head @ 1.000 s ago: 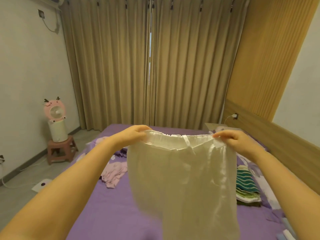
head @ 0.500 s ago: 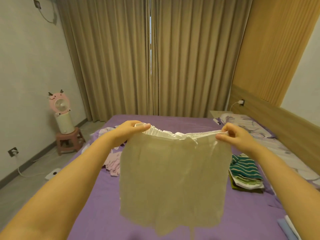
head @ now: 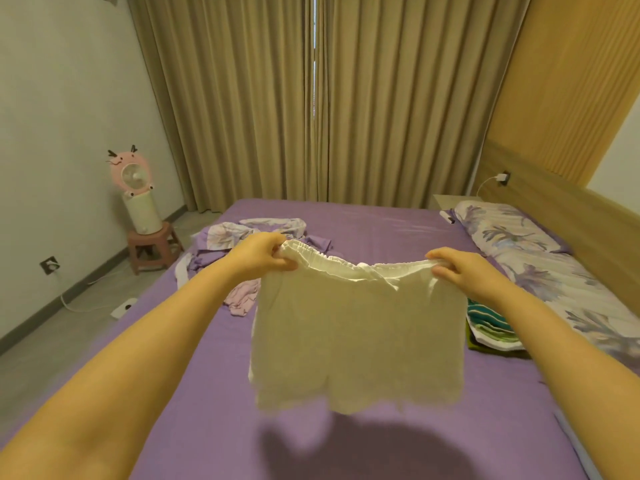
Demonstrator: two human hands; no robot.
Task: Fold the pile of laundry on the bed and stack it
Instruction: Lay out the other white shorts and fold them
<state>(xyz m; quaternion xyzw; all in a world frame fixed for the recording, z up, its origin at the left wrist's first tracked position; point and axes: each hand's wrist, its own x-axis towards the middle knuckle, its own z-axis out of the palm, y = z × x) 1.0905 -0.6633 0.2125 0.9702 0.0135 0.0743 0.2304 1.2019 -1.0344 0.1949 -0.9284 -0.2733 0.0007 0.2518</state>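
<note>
Holding up a pair of white shorts (head: 356, 337) over the bed (head: 207, 393) right now, both arms stretched out. The left hand (head: 265, 254) has its fingers curled tight around one end of the elastic waistband, thumb tucked under the fabric. The right hand (head: 457, 268) pinches the other end, thumb on the near side and fingers wrapped over the top edge. So neither hand is spread at all, both are clamped on the waistband, and it's pulled fairly taut between them.

The shorts hang flat and clear of the bed, hem edges a bit blurry, with a dark shadow on the sheet below them.

Beyond the left hand there's the unfolded pile (head: 242, 244), a jumble of lilac, floral and pink stuff lying on the bed. Just past the shorts on the right-hand side sits a stack (head: 491, 327) of folded things, striped green on top, partly hidden by the shorts. A floral pillow (head: 512, 233) lies along the bed's right edge by the headboard (head: 571, 216). Off the bed to the left, a pink fan (head: 131, 174) sits on a stool (head: 152, 247).
</note>
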